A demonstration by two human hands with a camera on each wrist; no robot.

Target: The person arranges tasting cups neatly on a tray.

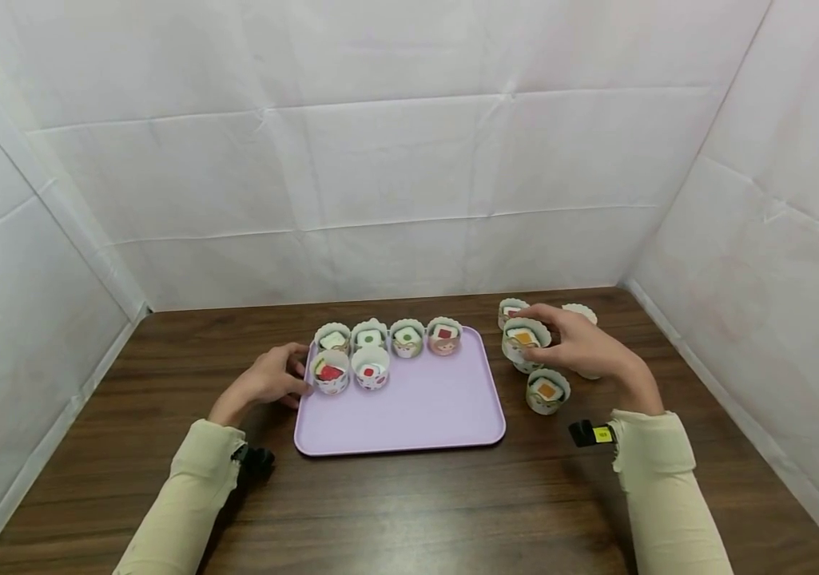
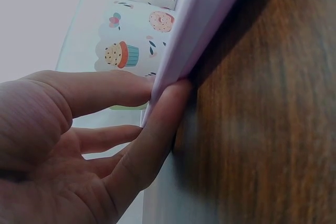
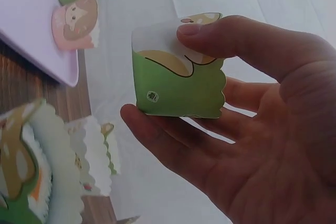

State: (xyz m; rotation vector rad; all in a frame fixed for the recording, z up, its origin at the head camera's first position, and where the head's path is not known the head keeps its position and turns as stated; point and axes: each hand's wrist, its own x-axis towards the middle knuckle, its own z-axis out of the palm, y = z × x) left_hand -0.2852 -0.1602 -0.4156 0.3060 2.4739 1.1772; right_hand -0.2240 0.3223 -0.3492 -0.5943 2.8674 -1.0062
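My right hand (image 1: pixel 592 345) grips a paper baking cup (image 3: pixel 165 85) by its sides, thumb on one side and fingers on the other. The cup is green with a tan and white print and a scalloped rim; an orange-and-white piece shows inside it in the head view. It is held up to the right of a lilac tray (image 1: pixel 409 415). At the tray's left edge, my left hand (image 1: pixel 268 379) pinches the rim, thumb against the inner side and forefinger on the outer side, as the left wrist view shows. A floral cup (image 2: pixel 131 40) stands just inside that rim.
Several filled cups stand in two rows on the tray's far left part, a pink cup (image 1: pixel 445 339) at the right end. Off the tray, another orange-topped cup (image 1: pixel 546 393) stands nearer me, and other cups stand behind my right hand. White sheeting (image 1: pixel 395 160) encloses the wooden table (image 1: pixel 380 511).
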